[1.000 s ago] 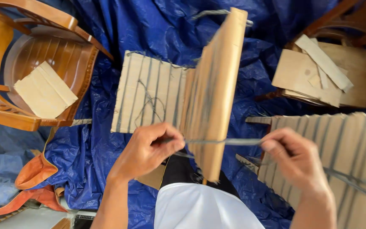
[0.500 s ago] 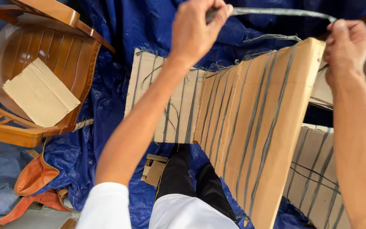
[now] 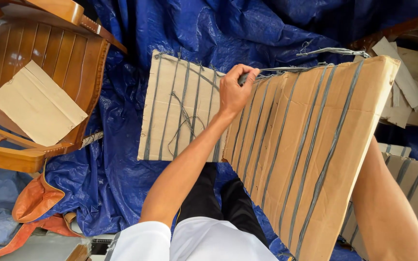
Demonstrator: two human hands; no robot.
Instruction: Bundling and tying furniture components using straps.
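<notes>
From above, I see my left hand [image 3: 235,92] pinched tight around a grey strap [image 3: 286,69] at the upper edge of a tilted cardboard panel [image 3: 315,145]. The strap runs away from my fingers to the right, along that edge. Just left of the grip lies a flatter strapped cardboard sheet [image 3: 180,108] on a blue tarp [image 3: 209,29]. My right forearm shows behind the panel (hand hidden, so I cannot tell its grip). Far left sits a wooden chair [image 3: 49,53].
</notes>
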